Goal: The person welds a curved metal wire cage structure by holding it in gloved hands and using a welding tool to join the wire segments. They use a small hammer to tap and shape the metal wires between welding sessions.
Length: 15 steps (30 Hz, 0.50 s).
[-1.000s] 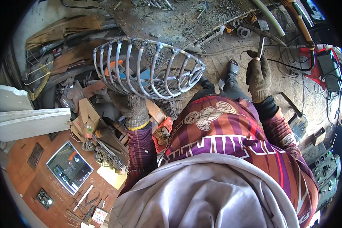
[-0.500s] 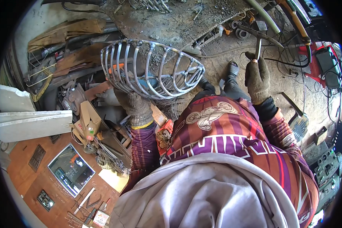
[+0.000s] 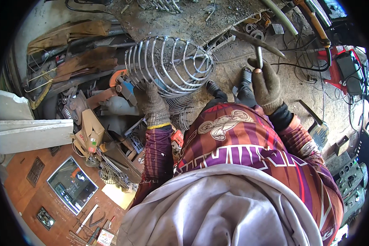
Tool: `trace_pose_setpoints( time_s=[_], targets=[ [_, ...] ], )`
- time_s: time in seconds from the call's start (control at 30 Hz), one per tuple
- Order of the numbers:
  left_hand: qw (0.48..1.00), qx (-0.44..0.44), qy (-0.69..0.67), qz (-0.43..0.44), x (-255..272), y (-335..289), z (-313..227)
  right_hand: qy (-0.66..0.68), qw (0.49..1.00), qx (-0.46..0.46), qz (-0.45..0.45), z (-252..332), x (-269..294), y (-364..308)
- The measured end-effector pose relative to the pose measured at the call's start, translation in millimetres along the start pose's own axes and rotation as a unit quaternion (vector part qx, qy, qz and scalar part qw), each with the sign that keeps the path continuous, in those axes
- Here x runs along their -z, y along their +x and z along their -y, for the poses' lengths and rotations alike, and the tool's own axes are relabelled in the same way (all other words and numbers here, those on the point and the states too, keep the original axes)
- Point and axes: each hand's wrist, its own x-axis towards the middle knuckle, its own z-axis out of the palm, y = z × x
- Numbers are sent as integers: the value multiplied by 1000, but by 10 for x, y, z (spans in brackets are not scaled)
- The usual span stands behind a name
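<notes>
My left hand (image 3: 155, 105), in a knitted work glove, is closed on the lower left edge of a curved cage of welded metal rods (image 3: 164, 61). The cage is tilted in front of me, its ribs narrowing toward the right; the fingertips are partly hidden behind it. My right hand (image 3: 267, 88), also gloved, grips the handle of a chipping hammer (image 3: 259, 44) with a long pointed head. A bare thumb tip pokes out of that glove. The hammer is raised to the right of the cage, apart from it.
A grimy metal worktable (image 3: 168, 22) lies ahead. Metal bars and brown sheets (image 3: 86, 61) crowd the left, near a cardboard box (image 3: 90, 133). On the right are a red and grey machine (image 3: 347, 71), cables and a flat-bladed tool (image 3: 317, 133) on the floor.
The cage has turned in my left hand, its pointed end shifting left and up. My right hand and the hammer have moved left, closer to the cage.
</notes>
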Motion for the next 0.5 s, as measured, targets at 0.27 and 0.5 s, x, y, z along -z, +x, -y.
trace_pose_setpoints(
  time_s=[0.27, 0.5],
  targets=[
    [997, 44, 59, -3, 93, 6, 571, -62, 986, 147, 50, 106, -225, 130],
    [983, 34, 180, 10, 35, -67, 251, -216, 955, 172, 108, 427, -385, 270]
  ],
)
